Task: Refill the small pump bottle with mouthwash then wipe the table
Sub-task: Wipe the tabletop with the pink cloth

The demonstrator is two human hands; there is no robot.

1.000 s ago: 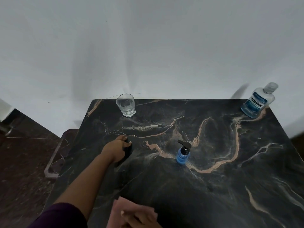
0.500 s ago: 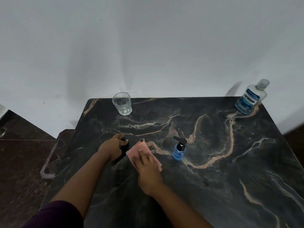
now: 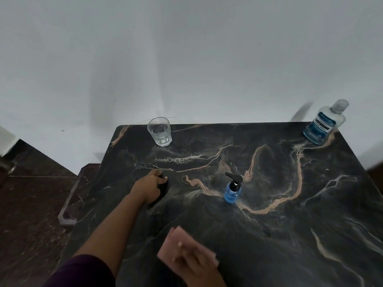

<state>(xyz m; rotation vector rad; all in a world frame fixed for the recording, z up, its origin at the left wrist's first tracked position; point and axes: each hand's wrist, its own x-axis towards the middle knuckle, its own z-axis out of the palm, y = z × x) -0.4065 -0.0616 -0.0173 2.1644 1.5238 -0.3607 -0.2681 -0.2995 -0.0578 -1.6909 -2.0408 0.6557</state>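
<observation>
Pressing down on a pink cloth (image 3: 186,248) at the near edge of the dark marble table (image 3: 269,235), your right hand (image 3: 195,266) lies flat on top of it with the fingers stretched forward and relaxed, though the hand and cloth are both smeared by motion blur, so their exact outline is hard to read. Your left hand (image 3: 150,186) reaches out further across the table's left half, its fingers curled round a small black object (image 3: 163,186) that rests on the surface; what that object is cannot be made out. The small pump bottle (image 3: 233,190) stands upright near the middle of the table, to the right of your left hand and well apart from both hands; its body shows blue liquid and its black pump head is fitted on top, the spout pointing left. The mouthwash bottle (image 3: 324,123) stands at the far right corner, capped, with blue liquid filling its lower part. A clear drinking glass (image 3: 159,131) sits at the far left edge against the white wall (image 3: 186,59). A dark purple sleeve (image 3: 83,272) covers your left upper arm.
</observation>
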